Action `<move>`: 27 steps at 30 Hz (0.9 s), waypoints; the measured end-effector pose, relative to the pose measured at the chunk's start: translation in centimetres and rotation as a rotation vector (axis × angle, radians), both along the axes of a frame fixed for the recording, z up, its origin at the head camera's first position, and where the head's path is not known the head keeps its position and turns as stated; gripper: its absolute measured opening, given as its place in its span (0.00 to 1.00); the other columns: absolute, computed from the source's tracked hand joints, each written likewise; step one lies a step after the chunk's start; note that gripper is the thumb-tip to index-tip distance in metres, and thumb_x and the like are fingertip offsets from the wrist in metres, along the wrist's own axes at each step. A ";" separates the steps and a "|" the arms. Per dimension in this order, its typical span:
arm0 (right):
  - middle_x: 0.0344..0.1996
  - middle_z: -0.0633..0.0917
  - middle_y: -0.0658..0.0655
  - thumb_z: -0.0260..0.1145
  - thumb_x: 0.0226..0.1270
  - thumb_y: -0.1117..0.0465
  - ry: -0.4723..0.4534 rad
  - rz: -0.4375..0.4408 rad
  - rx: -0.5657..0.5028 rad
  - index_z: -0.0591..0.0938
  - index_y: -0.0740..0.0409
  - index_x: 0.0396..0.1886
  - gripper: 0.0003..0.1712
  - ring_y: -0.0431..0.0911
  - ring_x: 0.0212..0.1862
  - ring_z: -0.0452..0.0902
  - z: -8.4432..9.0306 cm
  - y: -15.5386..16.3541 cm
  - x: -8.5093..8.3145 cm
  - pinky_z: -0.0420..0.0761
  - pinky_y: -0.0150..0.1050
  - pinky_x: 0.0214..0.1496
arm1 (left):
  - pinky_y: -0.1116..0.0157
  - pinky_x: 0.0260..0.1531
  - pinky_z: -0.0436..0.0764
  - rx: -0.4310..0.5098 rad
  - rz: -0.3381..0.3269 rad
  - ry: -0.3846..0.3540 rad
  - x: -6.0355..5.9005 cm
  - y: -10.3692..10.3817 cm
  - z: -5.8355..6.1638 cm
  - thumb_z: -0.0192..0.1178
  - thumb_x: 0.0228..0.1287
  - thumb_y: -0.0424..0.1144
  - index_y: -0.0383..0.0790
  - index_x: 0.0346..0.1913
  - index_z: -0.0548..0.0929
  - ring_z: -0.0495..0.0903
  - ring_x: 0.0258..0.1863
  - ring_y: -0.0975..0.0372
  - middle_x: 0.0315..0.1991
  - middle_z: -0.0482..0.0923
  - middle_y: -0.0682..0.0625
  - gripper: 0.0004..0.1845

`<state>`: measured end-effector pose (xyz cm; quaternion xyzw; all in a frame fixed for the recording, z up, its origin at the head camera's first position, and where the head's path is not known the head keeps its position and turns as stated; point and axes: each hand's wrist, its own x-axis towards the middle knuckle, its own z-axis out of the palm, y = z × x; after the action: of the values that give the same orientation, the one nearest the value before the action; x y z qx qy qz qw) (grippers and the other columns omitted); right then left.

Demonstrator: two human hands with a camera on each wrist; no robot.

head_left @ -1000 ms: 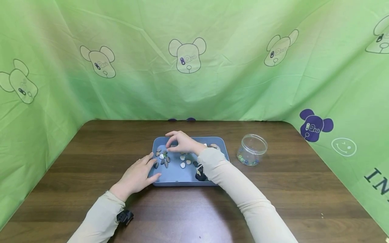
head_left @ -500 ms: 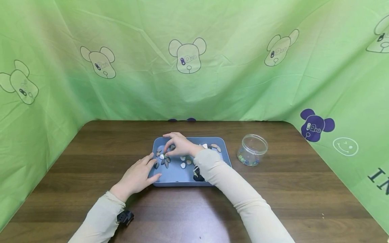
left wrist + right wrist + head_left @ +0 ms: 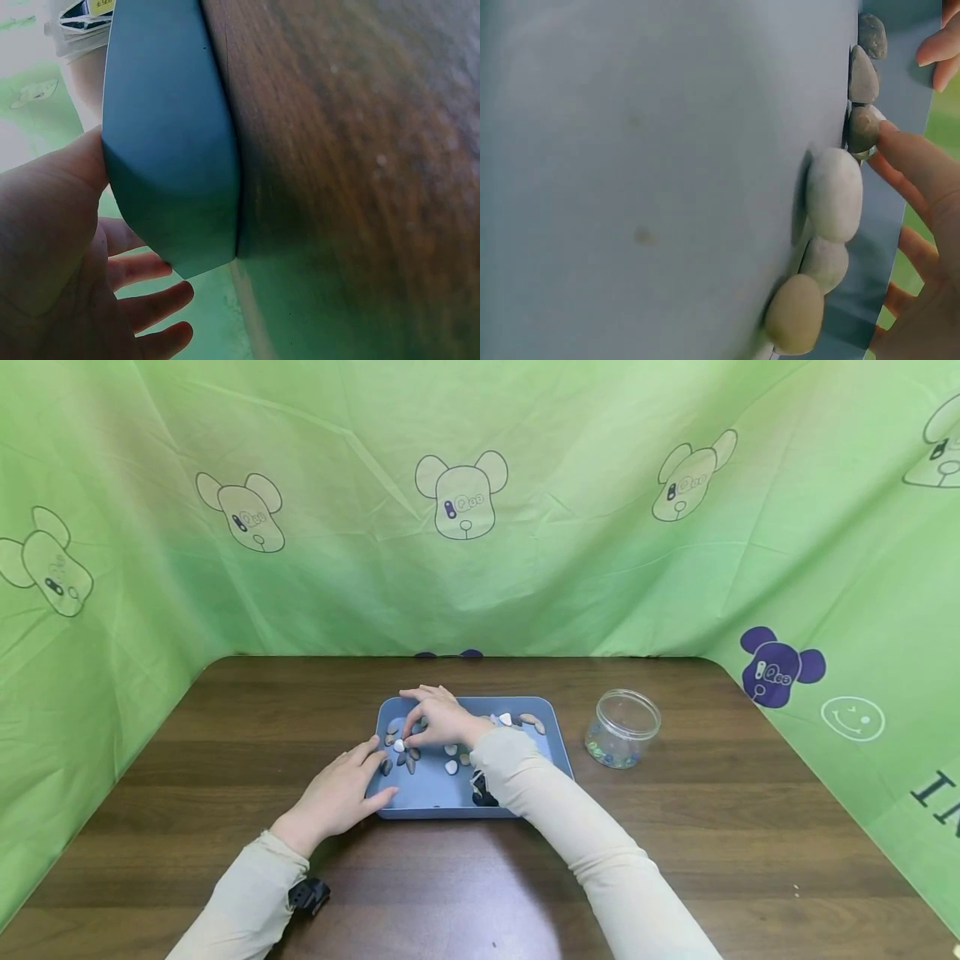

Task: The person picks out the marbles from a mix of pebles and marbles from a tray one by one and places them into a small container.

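Observation:
A blue tray (image 3: 435, 793) holds small pebbles, several of them grouped round a white pebble (image 3: 399, 746) at its left. My right hand (image 3: 441, 720) reaches into the tray with thumb and index finger pinched low beside that white pebble. In the right wrist view a small clear-green glass marble (image 3: 866, 153) shows at those fingertips, partly hidden, with a grey-brown pebble (image 3: 863, 129) next to it. My left hand (image 3: 333, 793) rests at the tray's left edge, fingers spread and relaxed; the left wrist view shows thumb and fingers around the tray's outer wall (image 3: 172, 135).
Right of the tray stands an open clear jar (image 3: 628, 727) with coloured marbles at its bottom. White pebbles (image 3: 451, 767) lie mid-tray, and brown pebbles (image 3: 534, 723) near its back right. A green printed cloth (image 3: 465, 593) hangs behind the wooden table (image 3: 450, 885).
My right hand has moved slightly left and down, its thumb and index finger closing at the green marble beside the white pebble. The left hand has stayed still.

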<state>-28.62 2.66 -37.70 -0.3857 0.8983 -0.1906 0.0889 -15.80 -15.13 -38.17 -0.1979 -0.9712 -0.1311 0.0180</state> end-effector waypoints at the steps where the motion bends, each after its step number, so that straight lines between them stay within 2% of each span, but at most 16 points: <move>1: 0.71 0.63 0.58 0.69 0.57 0.54 -0.002 -0.004 0.007 0.88 0.48 0.30 0.05 0.62 0.74 0.47 0.0 -0.1 0.0 0.43 0.62 0.74 | 0.47 0.63 0.67 0.000 0.000 -0.001 0.0 0.0 0.0 0.56 0.63 0.53 0.30 0.59 0.73 0.67 0.64 0.44 0.66 0.64 0.34 0.31; 14: 0.71 0.61 0.58 0.69 0.57 0.54 -0.028 -0.045 0.058 0.87 0.48 0.29 0.04 0.61 0.74 0.47 0.3 -0.3 0.0 0.43 0.59 0.75 | 0.48 0.63 0.67 0.002 0.005 -0.004 0.0 0.0 -0.1 0.56 0.63 0.52 0.30 0.59 0.73 0.67 0.64 0.44 0.66 0.64 0.34 0.31; 19: 0.71 0.61 0.59 0.69 0.58 0.54 -0.043 -0.067 0.058 0.87 0.51 0.29 0.06 0.61 0.74 0.46 0.5 -0.2 0.0 0.43 0.56 0.76 | 0.48 0.63 0.67 0.000 0.009 -0.008 0.0 0.1 -0.1 0.55 0.63 0.53 0.31 0.59 0.73 0.66 0.65 0.45 0.66 0.64 0.35 0.31; 27: 0.71 0.62 0.59 0.70 0.56 0.55 -0.015 -0.069 0.089 0.87 0.53 0.30 0.07 0.62 0.74 0.48 0.3 0.1 -0.1 0.45 0.54 0.76 | 0.48 0.63 0.67 0.004 0.005 -0.003 -0.1 0.0 -0.3 0.55 0.63 0.53 0.30 0.59 0.73 0.66 0.65 0.45 0.66 0.63 0.34 0.31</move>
<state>-28.74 2.74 -37.40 -0.3489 0.9179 -0.1566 0.1062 -15.87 -15.14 -38.46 -0.1952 -0.9715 -0.1333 0.0172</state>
